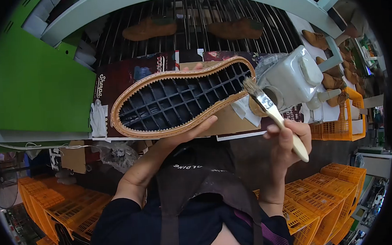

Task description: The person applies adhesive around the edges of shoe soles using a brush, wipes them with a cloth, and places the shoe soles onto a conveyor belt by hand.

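My left hand point(192, 132) holds a shoe sole point(181, 99) from below, its fingers partly hidden behind it. The sole has a tan stitched rim and a dark, ribbed grid inside that faces me. In my right hand point(290, 139) is a paintbrush point(270, 109) with a pale handle, a metal band and worn bristles. The bristle tips are at the sole's narrower right end; whether they touch the rim I cannot tell. Just beyond the brush lies a whitish plastic jug point(287, 82) on its side, with a round opening next to the bristles.
Two brown shoes point(149, 29) rest on a rack of dark metal bars at the back. A green machine panel point(34, 82) stands to the left. More brown shoes point(316, 40) line the right side near an orange crate point(344, 119). Stacked orange crates point(315, 200) flank me below.
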`<state>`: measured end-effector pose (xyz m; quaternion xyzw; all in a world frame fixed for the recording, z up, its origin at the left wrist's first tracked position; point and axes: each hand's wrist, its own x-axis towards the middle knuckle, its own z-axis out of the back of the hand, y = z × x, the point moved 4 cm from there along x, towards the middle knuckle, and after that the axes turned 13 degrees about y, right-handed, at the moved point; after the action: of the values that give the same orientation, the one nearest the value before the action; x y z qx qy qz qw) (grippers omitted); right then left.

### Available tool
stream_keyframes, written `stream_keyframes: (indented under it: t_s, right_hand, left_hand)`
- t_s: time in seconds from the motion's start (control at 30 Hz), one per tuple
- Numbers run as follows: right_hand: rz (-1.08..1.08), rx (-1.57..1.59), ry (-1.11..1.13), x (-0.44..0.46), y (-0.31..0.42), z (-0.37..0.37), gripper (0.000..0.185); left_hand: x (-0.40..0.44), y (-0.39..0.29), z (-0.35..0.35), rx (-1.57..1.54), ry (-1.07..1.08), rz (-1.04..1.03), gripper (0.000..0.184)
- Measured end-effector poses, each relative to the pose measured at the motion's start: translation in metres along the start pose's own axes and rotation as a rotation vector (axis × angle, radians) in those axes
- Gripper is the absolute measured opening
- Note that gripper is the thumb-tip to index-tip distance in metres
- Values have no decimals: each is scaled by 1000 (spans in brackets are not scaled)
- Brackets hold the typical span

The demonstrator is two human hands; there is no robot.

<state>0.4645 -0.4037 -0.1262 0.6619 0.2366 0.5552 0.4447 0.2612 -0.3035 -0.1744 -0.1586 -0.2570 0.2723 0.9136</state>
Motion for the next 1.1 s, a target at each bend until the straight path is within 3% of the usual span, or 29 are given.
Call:
stream_keyframes:
  t_s: [0.03, 0.07, 0.37, 0.47, 0.5, 0.53, 0.6, 0.63, 0.67, 0.73, 0.77, 0.8, 0.9, 0.93, 1.0, 1.03, 1.07, 1.1]
  right_hand:
    - [51, -4, 28, 1, -3, -7, 17]
    - [78, -105, 40, 2, -5, -14, 18]
    - [174, -429, 103, 0, -31, -39, 11]
    - [175, -397, 31, -3, -34, -50, 21]
    - [171, -393, 35, -3, -34, -53, 21]
    - [193, -396, 42, -3, -33, -57, 21]
    - [213, -394, 52, -1, -29, -63, 21]
    - [262, -468, 83, 3, -21, -67, 21]
    - [312, -541, 114, 4, -17, -72, 21]
    - [304, -520, 118, 2, -18, -79, 20]
    - [298, -503, 120, 1, -18, -82, 20]
    - [297, -501, 123, 0, -18, -85, 20]
    - [313, -473, 151, 0, -14, -93, 20]
    - [312, -470, 154, 0, -15, -95, 20]
    - [355, -462, 164, -2, -15, -101, 20]
    - [318, -429, 194, -3, -16, -103, 21]
    - [318, -424, 198, -4, -13, -105, 21]
    - [300, -413, 224, -4, -10, -108, 19]
  left_hand:
    - [-1, -4, -2, 287, -27, -15, 49]
    - [0, -6, -3, 288, -23, -18, 49]
    - [7, -14, 0, 51, -4, 33, 50]
    - [13, -14, 5, 18, -65, -7, 53]
    - [11, -7, -7, -191, 71, 105, 57]
    - [11, -5, -15, -190, 72, 113, 57]
    - [11, -1, -18, -176, -90, 28, 59]
    - [10, -1, -16, -94, -84, 2, 70]
    - [9, 0, -18, -92, -82, 8, 70]
    - [8, 5, -28, -224, -108, -10, 84]
    - [8, 11, -34, -515, -135, -32, 97]
    - [6, 10, -38, -515, -135, -28, 97]
    - [5, 30, -69, -1640, -257, 211, 93]
    - [3, 31, -79, -1638, -261, 214, 93]
    - [9, 18, -59, -1294, -294, -45, 87]
    - [2, 12, -36, -961, -200, 31, 85]
    - [3, 5, -28, -958, -203, 36, 85]
    - [3, 4, -25, -1225, -236, 52, 85]
